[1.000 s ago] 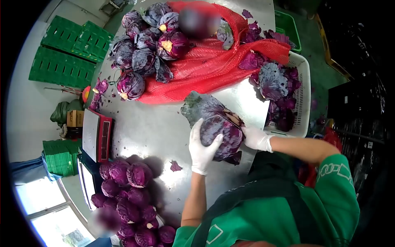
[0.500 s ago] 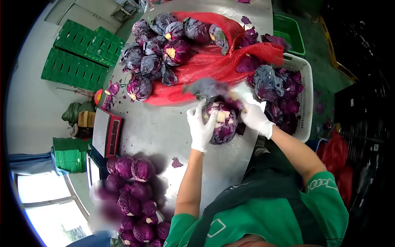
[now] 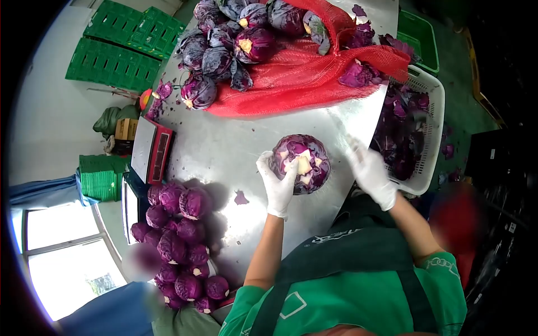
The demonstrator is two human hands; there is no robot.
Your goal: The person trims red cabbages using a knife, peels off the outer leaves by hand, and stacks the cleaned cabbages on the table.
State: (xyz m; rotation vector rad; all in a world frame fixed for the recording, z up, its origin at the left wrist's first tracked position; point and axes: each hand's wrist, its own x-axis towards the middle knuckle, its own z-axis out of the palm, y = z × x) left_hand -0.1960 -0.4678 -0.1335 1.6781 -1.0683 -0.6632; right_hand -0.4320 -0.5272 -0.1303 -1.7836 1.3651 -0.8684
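Note:
A trimmed red cabbage (image 3: 314, 162) rests on the metal table with its pale cut stem facing up. My left hand (image 3: 278, 182), in a white glove, grips its left side, thumb over the top near the stem. To the right of the cabbage, apart from it, my gloved right hand (image 3: 371, 173) is over the table edge beside a white crate (image 3: 434, 134) of loose purple leaves. Its fingers are smeared by motion, so whether they hold anything is unclear.
Untrimmed cabbages (image 3: 216, 61) lie at the far left by a red mesh bag (image 3: 291, 78). Several peeled cabbages (image 3: 174, 246) are piled at the near left, beside a red scale (image 3: 159, 154). A green crate (image 3: 420, 39) stands beyond the table.
The dark outer leaves over the cabbage have come away and are gone from the table. My right hand has moved right, away from the cabbage; my left hand keeps its hold.

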